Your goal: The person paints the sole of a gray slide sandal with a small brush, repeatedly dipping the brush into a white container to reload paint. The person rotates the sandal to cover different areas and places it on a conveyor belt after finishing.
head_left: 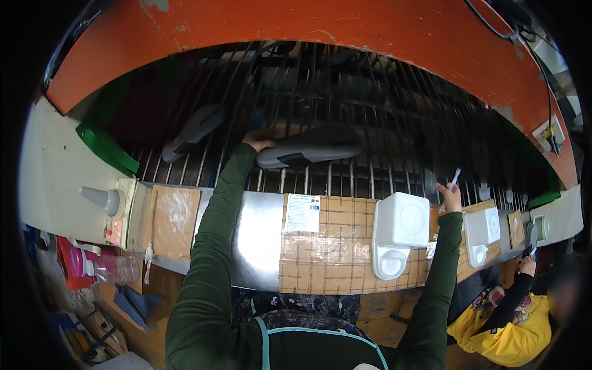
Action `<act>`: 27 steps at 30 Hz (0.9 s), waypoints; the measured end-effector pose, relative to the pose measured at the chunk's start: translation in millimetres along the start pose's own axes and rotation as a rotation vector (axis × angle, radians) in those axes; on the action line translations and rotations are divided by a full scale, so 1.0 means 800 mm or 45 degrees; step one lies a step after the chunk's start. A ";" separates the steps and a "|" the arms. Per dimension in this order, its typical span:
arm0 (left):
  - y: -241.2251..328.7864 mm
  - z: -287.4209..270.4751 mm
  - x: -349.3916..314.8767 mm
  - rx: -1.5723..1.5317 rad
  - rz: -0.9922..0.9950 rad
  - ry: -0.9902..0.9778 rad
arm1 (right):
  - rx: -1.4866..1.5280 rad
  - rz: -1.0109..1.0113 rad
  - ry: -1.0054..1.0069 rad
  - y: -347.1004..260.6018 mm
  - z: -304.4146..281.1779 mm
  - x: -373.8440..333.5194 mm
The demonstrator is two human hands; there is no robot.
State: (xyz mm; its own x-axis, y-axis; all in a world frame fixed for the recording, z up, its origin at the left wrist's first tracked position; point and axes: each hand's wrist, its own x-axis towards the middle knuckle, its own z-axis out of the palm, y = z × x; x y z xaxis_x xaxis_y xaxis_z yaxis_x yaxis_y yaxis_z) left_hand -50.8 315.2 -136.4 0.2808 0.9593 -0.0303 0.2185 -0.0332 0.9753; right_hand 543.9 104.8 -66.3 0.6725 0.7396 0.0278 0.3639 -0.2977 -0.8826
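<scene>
My left hand (259, 141) is closed on the left end of a grey shoe sole (317, 150) with a dark patch at its middle. The sole lies over a row of metal rods (328, 180). A second grey sole (196, 131) rests on the rods further left. To the right, my right hand (451, 196) is closed round a thin white stick-like tool (456, 177), perhaps a brush; its tip is too small to make out. Just below and left of that hand stands a white plastic pot (403, 220) with a small round cup at its near side.
A scratched orange hood (320, 24) arches over the rods. A cardboard-covered ledge (327, 259) runs along the near side. Another white pot (483, 226) stands further right, near a co-worker in a yellow top (518, 330). A pink-lidded bottle (111, 267) is at the left.
</scene>
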 end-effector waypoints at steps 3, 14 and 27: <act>-0.002 -0.002 -0.017 0.113 0.069 0.105 | 0.058 0.299 -0.112 -0.001 0.009 0.020; 0.002 -0.006 -0.060 -0.491 0.331 0.657 | -0.213 0.225 0.045 0.019 0.039 0.047; 0.011 0.018 -0.158 -0.584 0.320 0.920 | 0.002 0.316 0.076 0.004 0.047 0.043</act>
State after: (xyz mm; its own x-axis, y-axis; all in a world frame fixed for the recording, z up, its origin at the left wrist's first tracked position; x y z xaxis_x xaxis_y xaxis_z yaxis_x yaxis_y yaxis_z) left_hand -70.6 189.5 -126.8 -0.4220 0.8864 0.1904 -0.2093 -0.2996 0.9308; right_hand 543.9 152.0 -86.2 0.7782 0.6067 -0.1621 0.1818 -0.4648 -0.8666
